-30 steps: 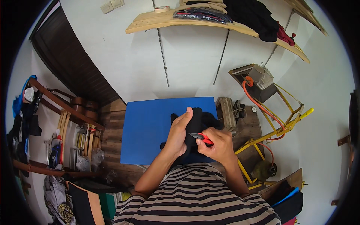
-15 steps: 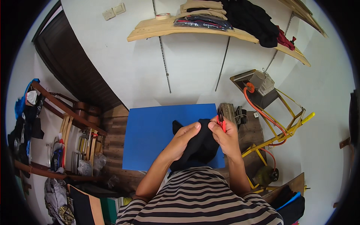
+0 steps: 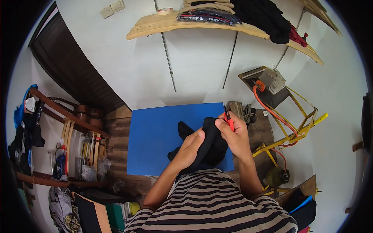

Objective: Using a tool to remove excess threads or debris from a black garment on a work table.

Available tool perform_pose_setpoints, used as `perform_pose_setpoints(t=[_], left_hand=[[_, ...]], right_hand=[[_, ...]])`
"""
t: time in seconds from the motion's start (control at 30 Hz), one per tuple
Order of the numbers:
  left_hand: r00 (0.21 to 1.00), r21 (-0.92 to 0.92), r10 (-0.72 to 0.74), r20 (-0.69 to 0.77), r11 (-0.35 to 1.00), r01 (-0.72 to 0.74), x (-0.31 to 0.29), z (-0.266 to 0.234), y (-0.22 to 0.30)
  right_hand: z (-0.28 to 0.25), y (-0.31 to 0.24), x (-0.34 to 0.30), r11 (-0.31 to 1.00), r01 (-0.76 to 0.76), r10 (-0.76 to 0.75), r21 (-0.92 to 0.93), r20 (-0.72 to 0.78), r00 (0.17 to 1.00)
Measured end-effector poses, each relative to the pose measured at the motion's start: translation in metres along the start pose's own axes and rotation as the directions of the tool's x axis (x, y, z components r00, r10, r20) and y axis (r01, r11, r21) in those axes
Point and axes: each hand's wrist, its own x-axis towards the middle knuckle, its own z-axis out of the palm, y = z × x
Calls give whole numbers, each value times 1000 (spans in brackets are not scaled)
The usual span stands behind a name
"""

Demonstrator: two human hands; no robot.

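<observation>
A piece of black fabric, probably a garment (image 3: 211, 141), is stretched between my hands above the blue tabletop (image 3: 151, 134). My left hand (image 3: 185, 150) is closed on its left side, thumb pressed on top. At the upper edge my right hand (image 3: 237, 139) pinches the cloth between thumb and fingers. Tucked in that same hand are small red-handled snips (image 3: 231, 124), their dark tips pointing away from me. The lower part of the fabric hangs close to my striped shirt, and loose black folds spread on the table left of my left hand.
Above the table, a wooden shelf (image 3: 155, 25) holds folded clothes and a tape roll (image 3: 165, 11). A yellow metal frame (image 3: 287, 141) with an orange hose stands at right. Cluttered racks (image 3: 70, 108) line the left, near a dark door (image 3: 70, 58).
My hands have spread slightly apart, drawing out the fabric's upper edge. More black cloth shows on the table at left. The snips have turned a little in my right hand.
</observation>
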Motion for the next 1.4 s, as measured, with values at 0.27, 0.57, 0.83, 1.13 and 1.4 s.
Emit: perform_pose_setpoints(t=[0.27,0.57,0.83,1.13,1.4], left_hand=[[966,-338,-255,-49,914,224,-1,9,25],[966,-360,-239,-100,913,189,-4,9,32],[963,-336,-235,-129,924,181,-4,18,32],[978,-297,-181,-100,944,144,-9,26,33],[983,-276,-154,-99,954,122,-14,30,36]], right_hand=[[8,21,13,884,206,-259,-420,-73,963],[1,5,-28,712,406,-374,-573,180,910],[5,15,-38,600,461,-465,-654,185,866],[3,14,-49,601,478,-472,-640,199,859],[2,12,-52,572,522,-500,-633,236,833]])
